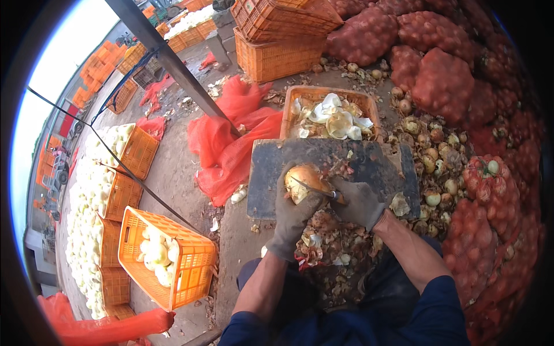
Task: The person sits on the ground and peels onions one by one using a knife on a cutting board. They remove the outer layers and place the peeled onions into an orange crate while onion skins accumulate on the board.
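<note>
My left hand (294, 220), in a grey glove, grips a yellow-brown onion (306, 175) above a dark, worn board (368, 162). In my gloved right hand (357, 203) is a small knife (339, 197) with a wooden-looking handle. Its curved blade lies across the near side of the onion, close to my left thumb. The onion still has skin on what shows of it. Scraps of skin lie on the board. Just beyond the board stands an orange crate (331, 89) with loose white and brown onion peels (339, 119).
Red mesh sacks of onions (441, 84) and loose onions (433, 162) lie right. At left, a tilted orange crate (190, 259) holds peeled onions, beside filled crates (123, 194). Empty red netting (229, 142) lies near a metal post (173, 60). Stacked crates (277, 56) stand ahead.
</note>
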Action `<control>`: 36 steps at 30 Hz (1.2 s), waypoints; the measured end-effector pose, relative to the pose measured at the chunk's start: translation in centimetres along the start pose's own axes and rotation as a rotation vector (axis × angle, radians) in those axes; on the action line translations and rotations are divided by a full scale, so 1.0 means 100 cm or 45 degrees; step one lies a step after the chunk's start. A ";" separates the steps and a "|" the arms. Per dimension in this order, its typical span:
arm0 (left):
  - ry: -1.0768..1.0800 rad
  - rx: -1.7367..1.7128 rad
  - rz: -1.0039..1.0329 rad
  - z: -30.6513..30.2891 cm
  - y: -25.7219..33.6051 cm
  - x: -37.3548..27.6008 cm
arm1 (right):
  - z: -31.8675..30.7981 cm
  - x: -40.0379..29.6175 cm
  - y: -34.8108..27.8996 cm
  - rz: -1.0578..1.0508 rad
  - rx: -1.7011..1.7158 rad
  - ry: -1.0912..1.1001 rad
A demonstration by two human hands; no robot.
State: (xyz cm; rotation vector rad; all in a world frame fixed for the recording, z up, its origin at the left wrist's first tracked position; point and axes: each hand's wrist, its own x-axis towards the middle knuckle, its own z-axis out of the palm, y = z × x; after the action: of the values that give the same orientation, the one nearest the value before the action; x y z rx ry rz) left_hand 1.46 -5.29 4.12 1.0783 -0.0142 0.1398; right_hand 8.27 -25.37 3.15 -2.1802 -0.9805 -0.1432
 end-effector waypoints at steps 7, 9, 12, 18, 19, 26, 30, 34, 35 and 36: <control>-0.006 -0.081 -0.092 -0.002 0.001 -0.001 | -0.006 -0.013 -0.001 0.031 0.071 0.000; -0.025 -0.091 -0.122 0.001 0.001 -0.004 | -0.014 -0.014 -0.004 0.059 0.069 -0.038; -0.048 -0.239 -0.166 0.002 -0.001 -0.011 | -0.015 -0.023 -0.004 0.036 0.068 -0.009; -0.013 -0.160 0.001 0.013 -0.006 -0.015 | -0.009 -0.022 -0.007 0.038 0.097 0.058; 0.009 -0.052 0.005 0.018 0.000 -0.015 | -0.008 -0.020 -0.008 0.017 0.062 0.087; -0.112 -0.382 -0.146 0.004 0.002 -0.016 | -0.009 -0.017 0.001 0.049 0.003 0.043; -0.197 -0.324 -0.139 0.003 0.003 -0.013 | -0.014 -0.012 -0.002 0.040 0.026 0.044; -0.181 -0.417 -0.233 0.004 -0.003 -0.018 | -0.016 -0.018 0.009 0.137 0.025 -0.070; -0.201 -0.385 -0.245 0.003 -0.003 -0.015 | -0.014 -0.017 0.012 0.055 0.027 -0.021; -0.218 -0.353 -0.270 0.002 -0.001 -0.013 | -0.012 -0.016 0.009 -0.014 0.034 0.025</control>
State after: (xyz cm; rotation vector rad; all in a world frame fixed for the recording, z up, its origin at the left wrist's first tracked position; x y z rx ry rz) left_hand 0.21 -5.71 4.00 0.8057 -0.0710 -0.1434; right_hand 7.98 -27.58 2.91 -2.1456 -0.9782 -0.1562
